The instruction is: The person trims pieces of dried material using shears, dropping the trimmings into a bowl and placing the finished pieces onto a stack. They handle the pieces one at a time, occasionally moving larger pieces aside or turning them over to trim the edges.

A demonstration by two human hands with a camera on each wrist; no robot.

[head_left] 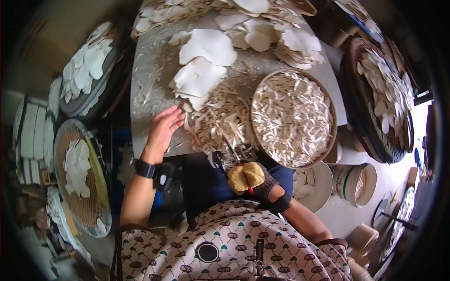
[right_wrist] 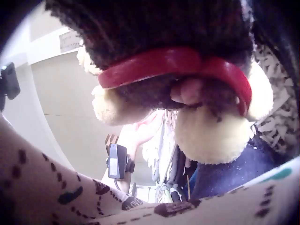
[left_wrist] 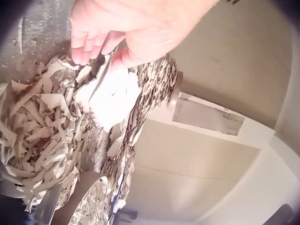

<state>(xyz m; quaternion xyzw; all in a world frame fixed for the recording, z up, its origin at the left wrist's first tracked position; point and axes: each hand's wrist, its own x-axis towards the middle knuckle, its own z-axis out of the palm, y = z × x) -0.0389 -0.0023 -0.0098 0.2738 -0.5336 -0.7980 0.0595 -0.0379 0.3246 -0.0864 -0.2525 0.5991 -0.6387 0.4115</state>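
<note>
My left hand [head_left: 166, 126] reaches over the table's near left part, fingers fairly straight and slightly bent. In the left wrist view the left hand [left_wrist: 136, 28] has its thumb tip at the edge of a white flat piece [left_wrist: 115, 96]; whether it touches is unclear. A white sheet [head_left: 198, 79] lies just beyond the fingers. My right hand [head_left: 269, 183], in a dark knitted glove, grips red-handled scissors [head_left: 229, 146] with yellow padding, blades toward the strip pile [head_left: 220, 117]. The right wrist view shows the red handles [right_wrist: 150, 65] around the glove; the blades are hidden there.
A round tray [head_left: 334, 126] heaped with cut strips stands right of the pile. More white sheets [head_left: 208, 44] lie farther back on the table [head_left: 150, 84]. Trays of sheets [head_left: 84, 70] stand at the left, others at the right. Below right is a white bucket [head_left: 344, 185].
</note>
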